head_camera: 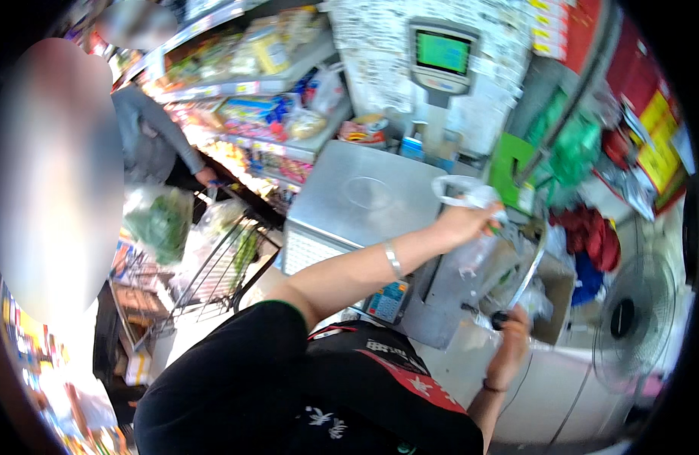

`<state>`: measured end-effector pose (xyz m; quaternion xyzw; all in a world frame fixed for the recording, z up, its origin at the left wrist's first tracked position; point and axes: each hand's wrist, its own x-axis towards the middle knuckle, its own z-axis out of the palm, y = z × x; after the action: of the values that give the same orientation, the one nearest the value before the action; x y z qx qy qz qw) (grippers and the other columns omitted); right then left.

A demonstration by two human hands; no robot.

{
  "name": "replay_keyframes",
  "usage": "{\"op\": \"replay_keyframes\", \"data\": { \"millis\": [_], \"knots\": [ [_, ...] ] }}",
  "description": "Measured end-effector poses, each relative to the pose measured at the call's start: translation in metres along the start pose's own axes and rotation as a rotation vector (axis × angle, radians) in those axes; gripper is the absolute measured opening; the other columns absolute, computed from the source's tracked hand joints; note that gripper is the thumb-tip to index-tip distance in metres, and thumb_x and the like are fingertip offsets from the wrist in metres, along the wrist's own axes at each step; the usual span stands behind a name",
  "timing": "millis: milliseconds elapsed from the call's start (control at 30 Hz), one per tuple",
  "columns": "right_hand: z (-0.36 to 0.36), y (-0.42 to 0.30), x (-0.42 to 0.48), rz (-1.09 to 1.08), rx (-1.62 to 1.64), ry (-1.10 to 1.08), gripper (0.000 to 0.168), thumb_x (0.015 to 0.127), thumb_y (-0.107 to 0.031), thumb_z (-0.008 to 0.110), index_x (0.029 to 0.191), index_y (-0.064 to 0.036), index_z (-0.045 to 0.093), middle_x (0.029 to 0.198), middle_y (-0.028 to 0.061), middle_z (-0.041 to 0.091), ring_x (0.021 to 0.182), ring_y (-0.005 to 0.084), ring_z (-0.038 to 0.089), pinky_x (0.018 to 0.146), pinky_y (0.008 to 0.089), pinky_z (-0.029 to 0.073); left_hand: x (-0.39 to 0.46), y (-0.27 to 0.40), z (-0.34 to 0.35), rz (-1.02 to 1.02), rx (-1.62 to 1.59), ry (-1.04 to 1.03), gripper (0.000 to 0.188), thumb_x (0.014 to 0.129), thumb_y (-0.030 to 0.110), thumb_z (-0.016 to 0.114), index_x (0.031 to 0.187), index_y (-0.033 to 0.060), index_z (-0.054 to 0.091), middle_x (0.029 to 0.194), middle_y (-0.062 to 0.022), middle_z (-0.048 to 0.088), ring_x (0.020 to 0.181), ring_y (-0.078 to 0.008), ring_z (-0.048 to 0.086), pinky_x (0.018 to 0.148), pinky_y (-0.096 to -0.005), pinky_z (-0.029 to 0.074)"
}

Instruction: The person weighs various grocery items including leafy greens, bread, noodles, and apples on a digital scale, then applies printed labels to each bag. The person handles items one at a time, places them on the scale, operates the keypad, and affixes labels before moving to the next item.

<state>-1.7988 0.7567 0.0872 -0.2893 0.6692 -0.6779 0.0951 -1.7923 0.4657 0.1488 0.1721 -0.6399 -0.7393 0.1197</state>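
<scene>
My left hand (474, 224), with a silvery band on the wrist, grips a white translucent plastic bag (466, 193) beside the right edge of the steel scale platform (372, 187). The bag's handle loops stand above my fingers and its lower part hangs below; what it holds is unclear. Nearer my body, my right hand (511, 344) is blurred, its fingers against a black knob (500, 320) at the lower end of a curved metal strip (531, 273). Whether they close round the knob cannot be made out. The scale's keypad (388, 301) shows below my left forearm.
A lit scale display (443, 52) rises behind the platform. To the right are a cardboard box (557, 290) with plastic bags, a slanting metal pole (574, 96) and a fan (634, 324). People stand at the left by a wire shopping cart (213, 278) and stocked shelves (235, 88).
</scene>
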Motion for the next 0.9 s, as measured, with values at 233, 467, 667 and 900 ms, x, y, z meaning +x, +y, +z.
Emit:
{"op": "replay_keyframes", "data": {
  "millis": [233,467,667,900],
  "knots": [
    [-0.044,-0.007,0.036,0.156,0.258,0.374,0.051,0.099,-0.040,0.037,0.131,-0.001,0.045,0.136,0.0136,0.046,0.120,0.0262,0.045,0.099,0.0393,0.035,0.011,-0.015,0.084,0.621,0.537,-0.116,0.017,0.076,0.018,0.059,0.090,0.0085,0.063,0.081,-0.0174,0.065,0.076,-0.0374,0.063,0.066,-0.0452,0.051],
    [-0.016,0.029,-0.012,0.705,0.851,0.385,0.060,0.096,-0.052,0.036,0.141,-0.013,0.038,0.144,0.0087,0.041,0.129,0.0264,0.039,0.106,0.0442,0.030,-0.093,0.005,0.032,0.731,-0.290,-0.050,0.022,0.095,0.025,0.054,0.093,0.0028,0.058,0.087,-0.0081,0.062,0.078,-0.0182,0.063,0.069,-0.0310,0.051],
    [0.081,0.001,-0.012,0.712,0.743,-0.208,0.062,0.095,-0.053,0.039,0.136,-0.006,0.042,0.131,0.0122,0.051,0.119,0.0265,0.048,0.102,0.0427,0.038,-0.220,0.088,-0.083,0.325,-0.647,0.121,0.034,0.102,0.030,0.040,0.086,0.0043,0.056,0.074,-0.0023,0.056,0.064,-0.0123,0.059,0.057,-0.0227,0.046],
    [0.219,-0.032,0.026,0.799,0.885,-0.650,0.057,0.097,-0.053,0.036,0.113,-0.003,0.057,0.111,0.0165,0.061,0.093,0.0268,0.058,0.084,0.0406,0.047,-0.341,0.069,-0.201,0.739,-0.341,0.274,0.036,0.100,0.036,0.037,0.082,0.0089,0.052,0.082,-0.0112,0.060,0.075,-0.0231,0.061,0.066,-0.0331,0.047]
  ]
}}
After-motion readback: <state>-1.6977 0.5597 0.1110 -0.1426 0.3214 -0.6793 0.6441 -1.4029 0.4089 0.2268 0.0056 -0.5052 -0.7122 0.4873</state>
